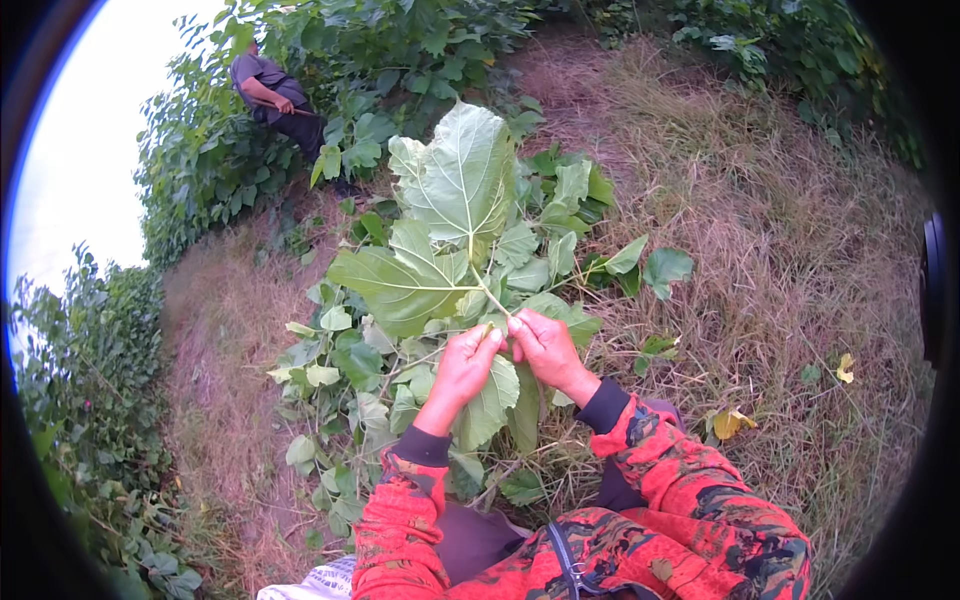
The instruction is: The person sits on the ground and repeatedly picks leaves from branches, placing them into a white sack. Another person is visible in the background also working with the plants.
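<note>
Both my hands meet in front of me over a heap of leafy cut branches (375, 360). My right hand (547, 349) pinches the end of a leafy stem (491, 295) between thumb and finger. From that stem spread a large pale green leaf (465, 180) at the top and a broad green leaf (405, 289) to the left. Close beside it, my left hand (466, 364) has thumb and finger pinched together at a leaf stalk; lobed leaves hang below, one of them a light green leaf (491, 405). The other fingers are partly hidden.
A person (277, 97) in dark clothes stands among green bushes (202, 157) at the upper left, holding a stick. Dry grass (787, 300) covers the slope on the right, with yellow leaves (731, 424) on it. A white printed sack (319, 583) lies at the bottom edge.
</note>
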The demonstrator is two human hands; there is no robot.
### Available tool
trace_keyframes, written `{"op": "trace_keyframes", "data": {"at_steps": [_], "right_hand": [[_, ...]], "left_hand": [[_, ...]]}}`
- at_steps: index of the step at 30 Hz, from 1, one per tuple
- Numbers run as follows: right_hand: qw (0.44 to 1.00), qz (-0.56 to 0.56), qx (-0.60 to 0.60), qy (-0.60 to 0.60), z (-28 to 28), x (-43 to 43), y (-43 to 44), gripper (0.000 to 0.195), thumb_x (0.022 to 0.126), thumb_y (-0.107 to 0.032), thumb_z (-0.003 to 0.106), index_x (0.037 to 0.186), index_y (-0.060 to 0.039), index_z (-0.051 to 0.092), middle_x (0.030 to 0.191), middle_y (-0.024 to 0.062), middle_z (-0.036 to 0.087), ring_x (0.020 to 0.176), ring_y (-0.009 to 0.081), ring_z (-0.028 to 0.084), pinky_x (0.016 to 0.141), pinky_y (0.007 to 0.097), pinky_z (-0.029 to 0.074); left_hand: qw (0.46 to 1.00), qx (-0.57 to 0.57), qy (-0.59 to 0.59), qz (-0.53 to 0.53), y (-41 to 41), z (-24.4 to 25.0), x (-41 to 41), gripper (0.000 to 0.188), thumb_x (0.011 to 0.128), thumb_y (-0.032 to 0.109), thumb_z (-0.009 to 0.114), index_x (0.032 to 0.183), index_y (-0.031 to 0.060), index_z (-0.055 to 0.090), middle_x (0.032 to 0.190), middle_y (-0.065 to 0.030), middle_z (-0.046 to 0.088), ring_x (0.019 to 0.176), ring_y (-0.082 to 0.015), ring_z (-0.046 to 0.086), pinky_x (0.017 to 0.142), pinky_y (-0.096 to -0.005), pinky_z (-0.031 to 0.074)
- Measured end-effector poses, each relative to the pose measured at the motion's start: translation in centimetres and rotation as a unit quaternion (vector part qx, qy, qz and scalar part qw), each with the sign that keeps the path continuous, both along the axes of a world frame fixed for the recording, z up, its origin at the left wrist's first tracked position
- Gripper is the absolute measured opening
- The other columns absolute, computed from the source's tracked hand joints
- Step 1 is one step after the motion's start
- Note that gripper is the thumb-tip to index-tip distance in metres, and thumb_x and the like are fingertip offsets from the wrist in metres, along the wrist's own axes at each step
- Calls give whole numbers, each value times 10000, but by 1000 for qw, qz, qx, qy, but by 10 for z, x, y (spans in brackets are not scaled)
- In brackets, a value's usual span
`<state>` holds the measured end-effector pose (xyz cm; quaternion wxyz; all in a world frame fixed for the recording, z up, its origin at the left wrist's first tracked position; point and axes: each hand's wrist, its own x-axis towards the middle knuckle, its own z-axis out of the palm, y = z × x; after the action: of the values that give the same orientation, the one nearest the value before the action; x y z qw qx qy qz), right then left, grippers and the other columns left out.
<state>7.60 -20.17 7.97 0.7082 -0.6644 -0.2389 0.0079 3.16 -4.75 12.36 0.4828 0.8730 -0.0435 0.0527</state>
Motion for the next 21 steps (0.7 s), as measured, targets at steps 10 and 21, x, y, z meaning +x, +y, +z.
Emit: {"op": "trace_keyframes", "data": {"at_steps": [10, 21], "right_hand": [[997, 34, 41, 53, -2, 3, -1, 273, 948, -255, 499, 778, -49, 557, 568, 4, 555, 540, 81, 513, 535, 248, 407], [903, 219, 241, 280, 5, 3, -4, 259, 968, -284, 455, 889, -58, 554, 647, 42, 607, 538, 99, 526, 505, 223, 401]], "left_hand": [[862, 392, -312, 73, -10, 79, 17, 143, 817, 133, 642, 941, 71, 609, 807, -68, 571, 721, -264, 575, 630, -344, 462], [820, 455, -347, 7, 1, 56, 22, 128, 766, 110, 632, 871, 72, 569, 736, -72, 512, 681, -254, 570, 585, -369, 462]]}}
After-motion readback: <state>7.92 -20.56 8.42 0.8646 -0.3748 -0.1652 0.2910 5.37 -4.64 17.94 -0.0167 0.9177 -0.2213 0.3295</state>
